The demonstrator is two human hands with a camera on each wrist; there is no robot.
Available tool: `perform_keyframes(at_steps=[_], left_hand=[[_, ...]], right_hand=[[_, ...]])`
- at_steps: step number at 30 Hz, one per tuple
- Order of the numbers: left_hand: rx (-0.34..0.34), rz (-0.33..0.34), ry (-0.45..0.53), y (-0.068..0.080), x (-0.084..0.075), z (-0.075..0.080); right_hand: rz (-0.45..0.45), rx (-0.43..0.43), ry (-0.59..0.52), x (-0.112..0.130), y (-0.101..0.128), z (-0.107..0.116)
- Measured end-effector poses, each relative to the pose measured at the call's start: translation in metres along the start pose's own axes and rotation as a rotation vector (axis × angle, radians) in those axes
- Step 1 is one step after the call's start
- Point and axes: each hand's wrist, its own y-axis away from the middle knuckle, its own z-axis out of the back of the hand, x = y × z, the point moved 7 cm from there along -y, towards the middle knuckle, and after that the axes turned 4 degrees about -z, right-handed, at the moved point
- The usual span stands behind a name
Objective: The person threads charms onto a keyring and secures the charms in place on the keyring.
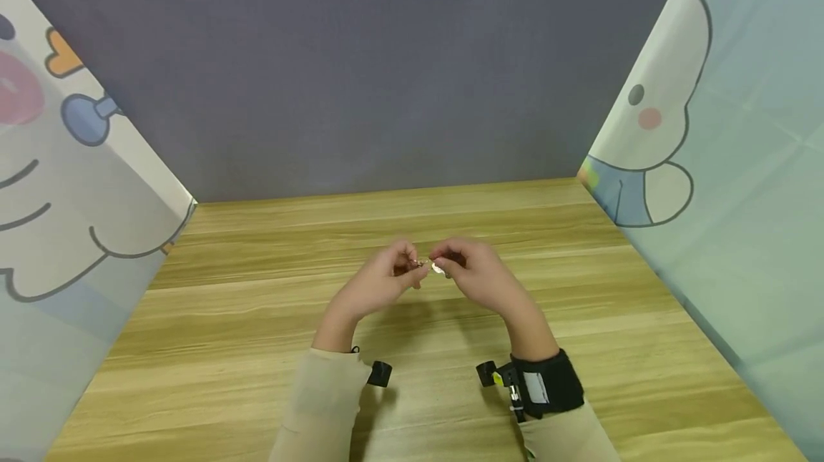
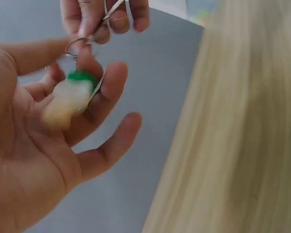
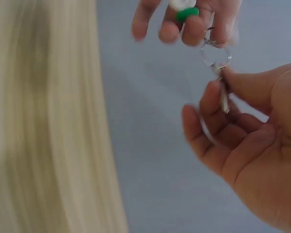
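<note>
- The left hand [image 1: 380, 282] and the right hand [image 1: 473, 272] are raised together above the wooden desk [image 1: 257, 319], fingertips nearly meeting, with a small metal piece glinting between them.
- From the left wrist view, the left hand [image 2: 43, 126] lies palm-up with its fingers loosely curled; a pale charm with a green top [image 2: 68, 97] rests against the middle fingers, and the thumb and forefinger pinch the ring just above it.
- The key ring [image 2: 77, 44], a thin silver loop, sits at the tip of the left thumb, joined to the charm by a short link.
- From the right wrist view, the right hand [image 3: 247, 155] pinches between thumb and forefinger a small metal part [image 3: 224, 94] that hangs from the key ring [image 3: 215, 56]; its other fingers are half-curled beneath.
- The ring therefore lies between the two hands, held from both sides, the charm on the left hand's side.
- Beyond the hands a grey wall stands; cartoon-printed panels flank either side.
- A black wrist strap [image 1: 547, 383] sits behind the right hand.
</note>
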Motion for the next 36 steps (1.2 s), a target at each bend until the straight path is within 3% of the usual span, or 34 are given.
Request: perform_keyframes(at_steps=[6, 11, 18, 26, 32, 36], left_hand=[[0.040, 0.066, -0.239, -0.008, 0.019, -0.006], [0.076, 0.133, -0.368, -0.016, 0.035, -0.013], [0.105, 0.187, -0.441, -0.020, 0.052, -0.020], [0.082, 0.192, -0.475, -0.021, 0.057, -0.018], [0.057, 0.207, -0.454, -0.019, 0.055, -0.010], [-0.008, 0.224, -0.492, -0.014, 0.051, 0.005]], right_hand=[[-0.123, 0.099, 0.223, -0.031, -0.013, -0.016], [-0.190, 0.144, 0.302, -0.050, -0.020, -0.029], [-0.154, 0.148, 0.383, -0.054, -0.023, -0.040], [-0.184, 0.147, 0.420, -0.055, -0.022, -0.040], [-0.210, 0.119, 0.425, -0.056, -0.017, -0.028], [-0.221, 0.064, 0.451, -0.055, -0.011, -0.009]])
